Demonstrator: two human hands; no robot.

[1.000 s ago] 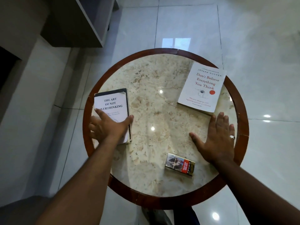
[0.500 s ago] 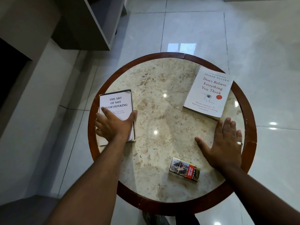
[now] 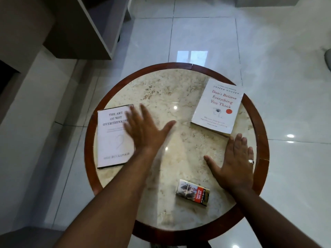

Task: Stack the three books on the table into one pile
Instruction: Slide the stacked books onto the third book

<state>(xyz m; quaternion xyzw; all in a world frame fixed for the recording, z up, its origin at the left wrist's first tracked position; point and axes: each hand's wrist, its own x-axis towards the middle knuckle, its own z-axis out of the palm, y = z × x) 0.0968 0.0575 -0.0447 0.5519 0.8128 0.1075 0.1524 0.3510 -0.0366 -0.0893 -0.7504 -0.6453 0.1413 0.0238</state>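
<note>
A white book titled "The Art of Not Overthinking" (image 3: 111,140) lies flat at the left of the round marble table (image 3: 161,90). A second white book, "Don't Believe Everything You Think" (image 3: 217,106), lies at the far right. A small book or box with a red and black cover (image 3: 192,192) lies near the front edge. My left hand (image 3: 145,127), blurred and with fingers spread, hovers over the right edge of the left book and holds nothing. My right hand (image 3: 232,163) rests flat and open on the table just below the right book.
The table has a dark wooden rim (image 3: 263,140). Glossy white floor tiles (image 3: 286,68) surround it. A grey shelf unit (image 3: 93,27) stands at the upper left, beside a pale wall or step along the left.
My left hand has lifted off the left book and swung right toward the table's middle, uncovering the book's lower half. The right hand has stayed flat in place.
</note>
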